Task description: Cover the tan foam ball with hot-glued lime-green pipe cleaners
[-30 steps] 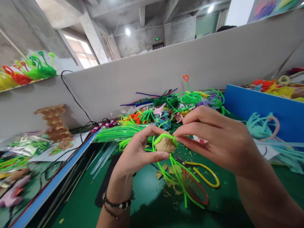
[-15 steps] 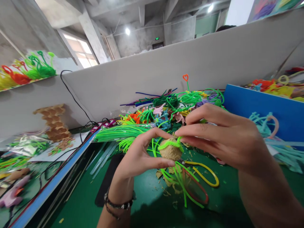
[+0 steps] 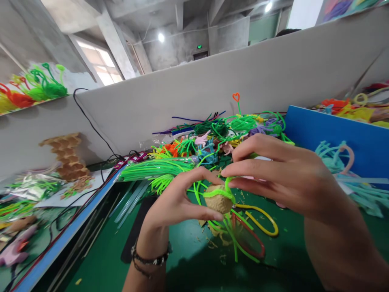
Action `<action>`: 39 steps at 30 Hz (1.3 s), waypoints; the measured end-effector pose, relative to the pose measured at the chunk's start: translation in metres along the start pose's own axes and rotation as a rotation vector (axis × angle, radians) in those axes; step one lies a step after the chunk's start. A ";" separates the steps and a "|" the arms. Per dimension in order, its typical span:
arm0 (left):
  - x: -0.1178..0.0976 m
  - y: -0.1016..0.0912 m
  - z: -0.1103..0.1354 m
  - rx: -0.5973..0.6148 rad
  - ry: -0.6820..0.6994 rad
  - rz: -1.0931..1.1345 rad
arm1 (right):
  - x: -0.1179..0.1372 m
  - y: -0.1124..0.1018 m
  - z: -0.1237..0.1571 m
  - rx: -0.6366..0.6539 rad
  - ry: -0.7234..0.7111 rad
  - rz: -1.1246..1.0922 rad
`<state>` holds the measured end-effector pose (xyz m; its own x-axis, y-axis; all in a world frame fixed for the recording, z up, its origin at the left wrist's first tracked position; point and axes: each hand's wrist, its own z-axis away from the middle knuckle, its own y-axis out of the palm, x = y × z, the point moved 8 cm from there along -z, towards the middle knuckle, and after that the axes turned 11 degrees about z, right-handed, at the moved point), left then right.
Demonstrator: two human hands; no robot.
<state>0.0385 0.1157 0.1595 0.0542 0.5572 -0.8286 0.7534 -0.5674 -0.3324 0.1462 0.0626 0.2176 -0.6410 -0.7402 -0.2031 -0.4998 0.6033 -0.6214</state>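
A rough tan ball (image 3: pixel 217 203) sits between the thumb and forefinger of my left hand (image 3: pixel 179 202), above the green table. Around its upper side runs a bright green pipe cleaner (image 3: pixel 216 192). My right hand (image 3: pixel 273 170) pinches the raised end of that pipe cleaner at the ball's right side. Beneath the ball lie scissors with yellow and red handles (image 3: pixel 275 227), loose green pipe cleaners (image 3: pixel 235 243) and tan scraps. The far side of the ball is hidden.
Bundles of green pipe cleaners (image 3: pixel 158 168) and a coloured heap lie at the back. A blue board (image 3: pixel 328 138) stands right. A black flat object (image 3: pixel 135 231) lies left, beyond it a pink glue gun (image 3: pixel 15 247) and cables. A pale partition (image 3: pixel 170 97) closes the back.
The pipe cleaner's end now stands up in a bend at the ball's right side, where it lay lower before. My right hand has shifted slightly left.
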 end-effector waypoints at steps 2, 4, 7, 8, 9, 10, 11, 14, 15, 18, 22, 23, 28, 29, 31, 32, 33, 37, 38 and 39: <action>-0.001 0.000 -0.001 0.009 -0.009 -0.032 | 0.001 0.002 0.000 0.020 -0.008 -0.014; -0.003 0.001 -0.002 0.023 -0.016 -0.076 | 0.002 0.004 0.000 0.046 -0.015 -0.028; -0.004 0.003 -0.003 0.050 -0.030 -0.163 | 0.001 0.010 0.001 0.108 -0.008 -0.033; -0.003 0.004 -0.003 0.058 -0.039 -0.196 | 0.000 0.013 0.002 0.138 -0.003 -0.022; -0.002 0.004 -0.004 0.066 -0.048 -0.228 | 0.000 0.017 0.002 0.170 -0.001 -0.005; 0.000 0.004 -0.004 0.074 -0.057 -0.257 | 0.000 0.021 0.003 0.202 -0.006 0.014; 0.001 0.004 -0.004 0.084 -0.063 -0.282 | 0.001 0.024 0.003 0.231 -0.018 0.028; 0.006 0.006 -0.003 0.119 -0.067 -0.324 | 0.004 0.033 0.004 0.289 -0.062 0.031; 0.007 0.006 -0.003 0.127 -0.070 -0.336 | 0.004 0.035 0.004 0.301 -0.068 0.027; 0.010 0.004 -0.003 0.120 -0.097 -0.370 | 0.002 0.042 0.003 0.337 -0.056 0.030; 0.014 -0.002 -0.005 0.049 -0.114 -0.295 | -0.005 0.042 0.002 0.306 -0.034 -0.015; 0.015 -0.006 -0.006 0.011 -0.114 -0.235 | -0.008 0.040 0.002 0.278 -0.012 -0.035; 0.030 -0.021 -0.008 -0.194 -0.088 0.262 | -0.021 0.025 -0.001 0.088 0.109 -0.088; 0.032 -0.020 -0.008 -0.203 -0.081 0.349 | -0.020 0.023 -0.002 0.062 0.104 -0.091; 0.035 -0.018 -0.010 -0.201 -0.070 0.478 | -0.017 0.020 -0.003 0.022 0.083 -0.086; 0.035 -0.016 -0.010 -0.197 -0.069 0.520 | -0.016 0.019 -0.003 0.011 0.074 -0.081; 0.036 -0.015 -0.011 -0.199 -0.075 0.547 | -0.015 0.019 -0.004 0.004 0.070 -0.075; 0.042 -0.013 -0.010 -0.232 -0.123 0.543 | -0.016 0.019 -0.004 0.002 0.084 -0.062; 0.044 -0.013 -0.009 -0.234 -0.138 0.536 | -0.016 0.019 -0.004 0.002 0.087 -0.062; 0.047 -0.013 -0.009 -0.233 -0.155 0.533 | -0.016 0.019 -0.004 0.004 0.090 -0.063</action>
<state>0.0370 0.1545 0.1291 0.3806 0.1276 -0.9159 0.7735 -0.5867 0.2397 0.1447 0.0875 0.2125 -0.6580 -0.7470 -0.0953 -0.5384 0.5551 -0.6340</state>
